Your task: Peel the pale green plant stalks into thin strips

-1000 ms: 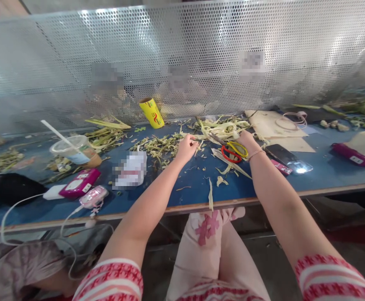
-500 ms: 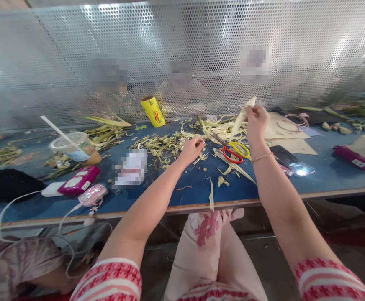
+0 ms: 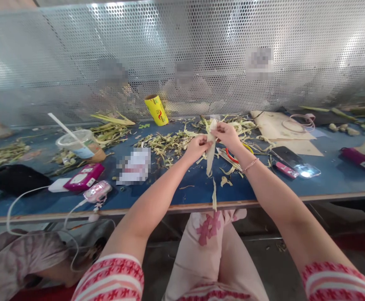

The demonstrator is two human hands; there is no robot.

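Above the blue table [image 3: 157, 194], a long pale strip of dry plant husk [image 3: 211, 155] hangs upright between my hands. My left hand [image 3: 199, 147] is closed, thumb and fingers pinching the strip's left edge. Close beside it my right hand [image 3: 225, 134] grips the same strip near its upper end. Under my right wrist lie scissors with red and yellow handles [image 3: 230, 156], partly hidden by the forearm. A heap of shredded plant scraps [image 3: 166, 144] is left of and behind my hands. Another thin pale strip [image 3: 214, 196] lies over the table's front edge.
A yellow tube [image 3: 156, 110] stands tilted by the perforated metal screen [image 3: 201, 50]. To the left are a plastic cup with straw [image 3: 86, 142], a purple device [image 3: 86, 175] and a cabled pink case [image 3: 97, 191]. A phone [image 3: 291, 156] and cardboard [image 3: 270, 125] lie to the right.
My right hand has come down and left with the husk strip, bringing it to my left hand. Now my left hand grips the strip too. The view has shifted slightly.
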